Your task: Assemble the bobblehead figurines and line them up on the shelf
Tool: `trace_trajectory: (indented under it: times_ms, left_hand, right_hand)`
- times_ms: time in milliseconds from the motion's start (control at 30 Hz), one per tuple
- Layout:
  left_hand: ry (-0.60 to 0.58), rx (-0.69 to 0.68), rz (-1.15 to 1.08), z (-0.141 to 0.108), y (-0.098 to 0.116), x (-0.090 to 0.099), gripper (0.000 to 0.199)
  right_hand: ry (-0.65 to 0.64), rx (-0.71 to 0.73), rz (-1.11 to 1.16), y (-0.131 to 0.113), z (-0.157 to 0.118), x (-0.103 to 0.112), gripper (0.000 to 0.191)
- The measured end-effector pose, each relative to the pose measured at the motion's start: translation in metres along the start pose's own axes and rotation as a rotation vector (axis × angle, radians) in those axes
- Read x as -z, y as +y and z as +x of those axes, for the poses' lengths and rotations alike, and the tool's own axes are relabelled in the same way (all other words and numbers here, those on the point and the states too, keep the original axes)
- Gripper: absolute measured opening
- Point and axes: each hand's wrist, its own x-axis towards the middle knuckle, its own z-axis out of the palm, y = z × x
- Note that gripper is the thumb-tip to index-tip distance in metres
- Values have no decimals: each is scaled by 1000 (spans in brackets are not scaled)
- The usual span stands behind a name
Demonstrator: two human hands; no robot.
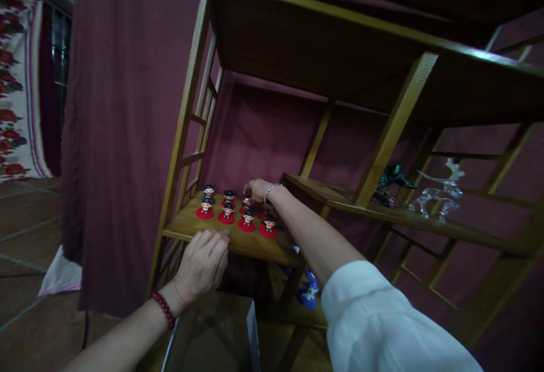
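Note:
Small figurines with dark hair and round red bases stand in two rows on a wooden shelf. My right hand reaches over the front row, its fingers closed at the head of a back-row figurine, which is partly hidden. The wrist and forearm cover part of the back row's right end. Resting at the shelf's front edge is my left hand, palm down, fingers extended and holding nothing. Just beyond its fingertips stands a front-row figurine. Another front-row figurine stands at the right end.
A higher shelf board on the right bears a clear glass animal ornament and a dark green ornament. Blue figurines stand lower down. An open box is below my left hand. A curtain hangs left.

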Motion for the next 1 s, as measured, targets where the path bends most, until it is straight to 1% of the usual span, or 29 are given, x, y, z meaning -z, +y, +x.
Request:
trace_trajectory:
  times_ms: [167,267,433,567,800,1000]
  left_hand:
    - [5,-4,-7,0,0,0,24]
    - [9,-1,-9,-1,0,0,23]
    - [19,-18,15,0,1,1,22]
    - [30,-25,30,1,1,1,21]
    - [41,-21,28,2,1,1,23]
    - [42,-21,13,2,2,1,23]
  right_hand:
    - [12,-9,7,0,0,-7,45]
    - [10,-16,0,0,1,-8,46]
    - [12,12,-34,2,4,-11,42]
    - [25,-1,-42,4,7,-14,43]
    - [35,-19,-35,4,3,-12,42]
    - [32,-39,-9,4,4,-12,45]
